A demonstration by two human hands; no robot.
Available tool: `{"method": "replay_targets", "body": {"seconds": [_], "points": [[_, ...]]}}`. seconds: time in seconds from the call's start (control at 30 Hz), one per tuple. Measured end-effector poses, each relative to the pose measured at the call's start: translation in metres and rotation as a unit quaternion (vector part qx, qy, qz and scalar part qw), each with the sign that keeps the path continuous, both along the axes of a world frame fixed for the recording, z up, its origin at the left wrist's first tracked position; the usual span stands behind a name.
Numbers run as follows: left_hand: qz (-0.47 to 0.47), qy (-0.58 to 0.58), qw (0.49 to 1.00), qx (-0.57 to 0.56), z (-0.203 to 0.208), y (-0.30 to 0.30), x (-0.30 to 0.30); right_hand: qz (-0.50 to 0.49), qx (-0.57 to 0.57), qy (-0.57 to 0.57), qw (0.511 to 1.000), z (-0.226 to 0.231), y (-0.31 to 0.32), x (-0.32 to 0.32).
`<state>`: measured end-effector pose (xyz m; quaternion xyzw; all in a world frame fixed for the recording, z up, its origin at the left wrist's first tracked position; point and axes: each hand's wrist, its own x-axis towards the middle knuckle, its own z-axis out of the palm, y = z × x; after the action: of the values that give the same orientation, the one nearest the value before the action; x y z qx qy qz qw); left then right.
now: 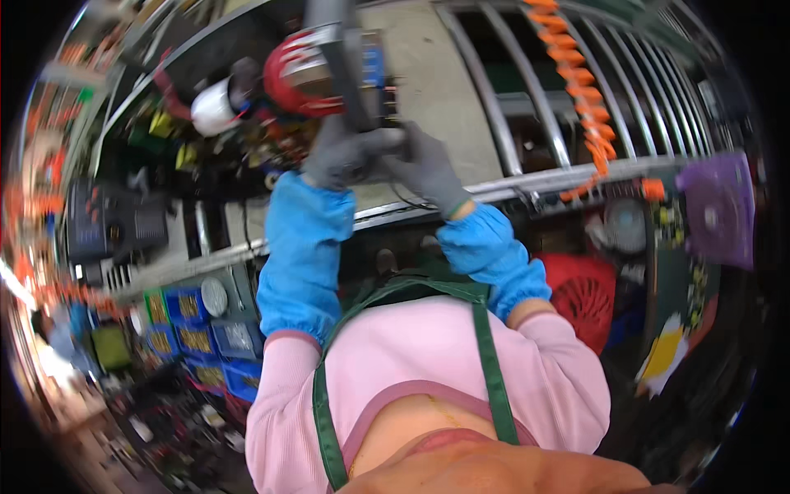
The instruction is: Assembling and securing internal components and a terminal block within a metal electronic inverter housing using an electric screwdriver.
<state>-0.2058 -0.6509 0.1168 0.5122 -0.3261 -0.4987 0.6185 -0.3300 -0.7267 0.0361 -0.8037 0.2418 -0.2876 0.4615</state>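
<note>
Head camera view: both arms in blue oversleeves reach up, the grey-gloved left hand and grey-gloved right hand closed together around a dark grey power tool, its long axis running away toward the top edge beside a red round housing. Blue bins with yellow labels sit lower left; an orange coiled hose hangs right.

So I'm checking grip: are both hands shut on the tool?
Yes: left hand and right hand, both gloved, wrap the dark tool.
</note>
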Motion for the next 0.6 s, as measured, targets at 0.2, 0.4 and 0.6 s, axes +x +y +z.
{"method": "replay_targets", "body": {"seconds": [0.2, 0.4, 0.6], "points": [[0.080, -0.287, 0.954, 0.009, -0.019, -0.008, -0.016, -0.007, 0.112, -0.087, 0.990, -0.010, -0.003, -0.014], [0.179, -0.473, 0.860, -0.063, -0.054, 0.092, -0.003, -0.026, 0.305, -0.007, 0.952, -0.032, 0.003, -0.030], [0.303, -0.269, 0.893, 0.196, -0.118, 0.265, 0.034, 0.046, 0.358, 0.160, 0.919, -0.057, 0.024, -0.034]]}}
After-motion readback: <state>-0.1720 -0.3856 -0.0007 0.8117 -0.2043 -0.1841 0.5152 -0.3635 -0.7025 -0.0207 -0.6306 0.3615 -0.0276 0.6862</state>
